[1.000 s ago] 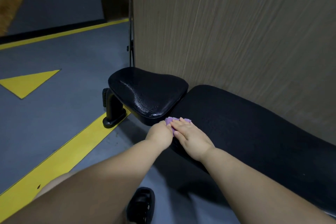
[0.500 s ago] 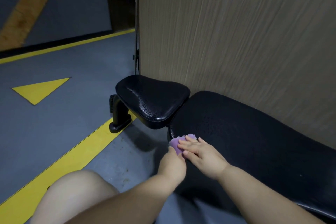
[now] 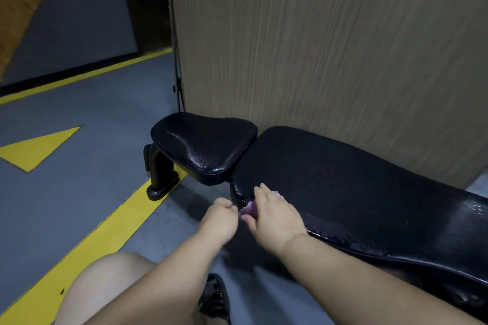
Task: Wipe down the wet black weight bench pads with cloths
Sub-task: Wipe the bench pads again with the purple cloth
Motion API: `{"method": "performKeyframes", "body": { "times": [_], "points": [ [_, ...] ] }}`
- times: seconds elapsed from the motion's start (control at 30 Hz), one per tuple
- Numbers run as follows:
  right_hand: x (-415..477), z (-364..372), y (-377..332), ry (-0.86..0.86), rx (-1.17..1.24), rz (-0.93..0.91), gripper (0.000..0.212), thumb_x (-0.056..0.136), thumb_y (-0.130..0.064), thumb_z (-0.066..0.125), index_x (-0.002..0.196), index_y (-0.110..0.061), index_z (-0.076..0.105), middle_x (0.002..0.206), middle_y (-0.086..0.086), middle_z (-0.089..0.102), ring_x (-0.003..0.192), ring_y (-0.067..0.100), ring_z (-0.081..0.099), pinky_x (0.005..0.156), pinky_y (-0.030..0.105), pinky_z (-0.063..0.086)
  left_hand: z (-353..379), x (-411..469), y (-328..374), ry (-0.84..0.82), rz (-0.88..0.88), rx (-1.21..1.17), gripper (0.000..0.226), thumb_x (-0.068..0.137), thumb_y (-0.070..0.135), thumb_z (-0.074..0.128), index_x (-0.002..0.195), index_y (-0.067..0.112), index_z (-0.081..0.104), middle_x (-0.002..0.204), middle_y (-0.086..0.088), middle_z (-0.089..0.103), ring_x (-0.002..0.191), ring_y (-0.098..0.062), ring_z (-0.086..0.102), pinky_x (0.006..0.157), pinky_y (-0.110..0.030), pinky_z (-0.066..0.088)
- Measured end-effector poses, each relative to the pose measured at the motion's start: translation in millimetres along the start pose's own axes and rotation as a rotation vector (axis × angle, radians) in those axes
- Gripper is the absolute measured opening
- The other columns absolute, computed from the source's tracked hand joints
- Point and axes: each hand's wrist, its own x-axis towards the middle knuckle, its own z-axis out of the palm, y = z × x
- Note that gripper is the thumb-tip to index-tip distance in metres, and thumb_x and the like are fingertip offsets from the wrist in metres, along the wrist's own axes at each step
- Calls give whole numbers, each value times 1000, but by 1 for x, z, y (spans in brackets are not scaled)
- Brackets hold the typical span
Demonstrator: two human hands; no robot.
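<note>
Right hand (image 3: pixel 277 215) is down on the near left corner of the long back pad (image 3: pixel 356 187), fingers stretched out and spread, pressing a purple cloth (image 3: pixel 249 210) against the pad's rounded edge. Only a small bunch of the cloth peeks out, between thumb and forefinger and just past the fingertips. Left hand (image 3: pixel 220 216) sits just beside it, off the pad's edge and over the floor, fingers curled in tight, knuckles up. It comes right up to the cloth, but whether it pinches a bit of it cannot be told from here. Beads of water glisten along the back pad's near edge and at its far right end. The smaller seat pad (image 3: pixel 203 145) lies just beyond the hands, shiny with droplets on its near side, and sits on a black bench leg (image 3: pixel 161 169) whose foot is planted on a yellow stripe (image 3: pixel 92 240) across the grey floor (image 3: pixel 92 179). A wood-grain panel (image 3: pixel 317 47) stands right behind both pads. A bare knee (image 3: pixel 111 280) and a black shoe (image 3: pixel 214 295) show at the bottom.
</note>
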Motion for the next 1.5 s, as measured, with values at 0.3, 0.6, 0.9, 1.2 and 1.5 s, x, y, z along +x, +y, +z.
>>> {"method": "performKeyframes", "body": {
  "times": [0.3, 0.6, 0.9, 1.2, 1.5],
  "points": [
    [13, 38, 5, 11, -309, 93, 72, 98, -42, 40, 153, -11, 5, 157, 25, -6, 140, 54, -4, 110, 68, 5, -3, 1, 22, 115, 426, 323, 32, 100, 25, 44, 131, 24, 51, 143, 10, 43, 135, -15, 30, 109, -30, 26],
    [-28, 21, 64, 9, -270, 59, 113, 63, -47, 83, 144, 5, 24, 149, 27, 32, 137, 41, 34, 111, 51, 31, 23, 20, 40, -292, 718, 756, 57, 104, 47, 19, 156, 31, 2, 162, 16, -8, 146, -7, -21, 118, -39, -18],
    [-99, 8, 145, 32, -345, 242, 111, 38, -60, 88, 136, -27, 46, 139, 29, 46, 123, 58, 41, 101, 63, 29, 29, 21, 44, -361, 789, 1007, 86, 92, 69, 34, 154, 30, -10, 161, 8, -18, 147, -16, -22, 119, -42, -13],
    [-61, 5, 112, 5, -323, 132, 121, 35, -56, 89, 136, -2, 50, 131, 31, 52, 120, 42, 55, 96, 51, 45, 32, 25, 45, -362, 772, 1073, 108, 80, 77, 49, 152, 33, -18, 160, 10, -23, 146, -17, -25, 119, -44, -13],
    [-46, 8, 93, -1, -300, 29, 106, 61, -43, 83, 145, 0, 33, 148, 20, 39, 136, 32, 40, 107, 47, 37, 33, 22, 48, -349, 727, 1057, 106, 80, 72, 54, 152, 36, -16, 160, 13, -22, 146, -15, -25, 120, -44, -12]
  ]
}}
